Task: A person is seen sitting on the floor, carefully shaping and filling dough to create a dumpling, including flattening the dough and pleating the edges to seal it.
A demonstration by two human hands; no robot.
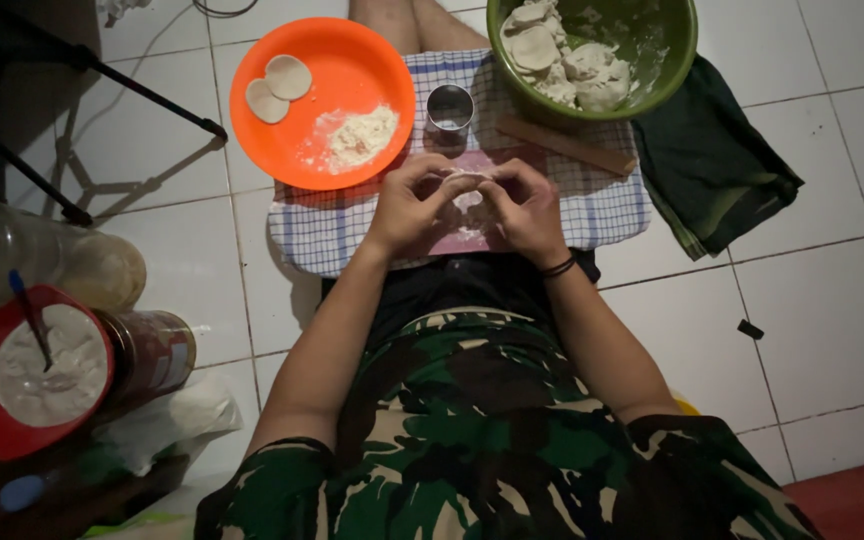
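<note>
My left hand (pixel 412 203) and my right hand (pixel 526 208) meet over a checked cloth (pixel 607 200) and together pinch a small piece of white dough (pixel 466 183). Under the hands lies a pink board (pixel 472 238) dusted with flour. A small metal cup (pixel 450 107) stands upright just beyond my fingers. A wooden rolling pin (pixel 567 145) lies across the cloth to the right.
An orange plate (pixel 352 60) with two dough discs (pixel 279 88) and a flour heap (pixel 359 137) sits upper left. A green bowl (pixel 667 60) of dough pieces is upper right, beside a dark green cloth (pixel 717 160). Jars and a red flour container (pixel 37 375) stand at left.
</note>
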